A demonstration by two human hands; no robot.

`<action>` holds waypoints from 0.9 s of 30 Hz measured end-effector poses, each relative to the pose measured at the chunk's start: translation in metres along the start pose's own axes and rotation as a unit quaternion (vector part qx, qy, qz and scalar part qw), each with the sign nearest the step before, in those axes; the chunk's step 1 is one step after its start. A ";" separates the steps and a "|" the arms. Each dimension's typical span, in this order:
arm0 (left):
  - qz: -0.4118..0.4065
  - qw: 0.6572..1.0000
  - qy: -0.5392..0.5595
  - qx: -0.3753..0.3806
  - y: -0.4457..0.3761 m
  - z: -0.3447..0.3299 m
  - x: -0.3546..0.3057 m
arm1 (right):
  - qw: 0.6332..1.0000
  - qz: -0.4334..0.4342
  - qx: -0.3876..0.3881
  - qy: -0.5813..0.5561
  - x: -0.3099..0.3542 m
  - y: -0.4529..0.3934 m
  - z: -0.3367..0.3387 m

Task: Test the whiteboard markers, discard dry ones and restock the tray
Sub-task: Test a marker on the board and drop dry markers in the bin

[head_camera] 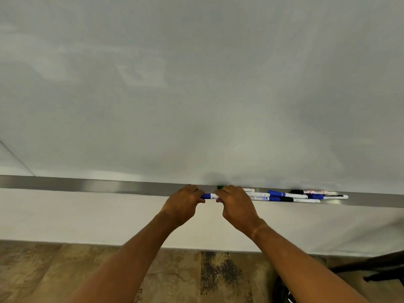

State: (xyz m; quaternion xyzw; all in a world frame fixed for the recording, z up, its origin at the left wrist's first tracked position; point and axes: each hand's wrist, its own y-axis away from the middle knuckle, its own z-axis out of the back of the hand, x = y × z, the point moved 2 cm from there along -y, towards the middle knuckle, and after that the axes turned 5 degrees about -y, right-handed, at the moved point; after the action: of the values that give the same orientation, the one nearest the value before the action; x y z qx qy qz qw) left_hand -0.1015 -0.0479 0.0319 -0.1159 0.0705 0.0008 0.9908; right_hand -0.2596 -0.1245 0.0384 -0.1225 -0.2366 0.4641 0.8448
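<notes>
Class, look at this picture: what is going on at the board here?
A person stands at a whiteboard and holds a blue marker in both hands just above the metal tray. The left hand grips the capped end and the right hand grips the barrel, perhaps to pull the cap off. A green cap shows behind the right hand. More markers lie in the tray to the right. The board bears no fresh marks.

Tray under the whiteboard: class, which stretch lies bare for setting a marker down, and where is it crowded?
The tray is bare from its left end up to the left hand. Right of the right hand it is crowded with the pile of markers. Both hands grip a blue-capped marker between them.
</notes>
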 end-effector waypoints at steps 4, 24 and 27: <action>-0.003 1.000 0.003 0.012 0.008 0.012 -0.014 | 1.000 0.022 -0.015 -0.004 0.002 0.015 0.013; 0.119 0.990 -0.061 -0.039 0.076 0.062 -0.028 | 0.994 -0.039 -0.094 0.040 -0.046 0.076 0.080; 0.073 0.987 -0.100 -0.106 0.064 0.073 -0.042 | 0.996 -0.022 -0.087 0.027 -0.024 0.067 0.077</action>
State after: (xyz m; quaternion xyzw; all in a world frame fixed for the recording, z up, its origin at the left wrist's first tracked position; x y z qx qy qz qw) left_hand -0.1342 0.0319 0.0930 -0.2144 -0.0208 0.0926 0.9721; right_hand -0.3586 -0.1102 0.0688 -0.2029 -0.2559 0.4200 0.8467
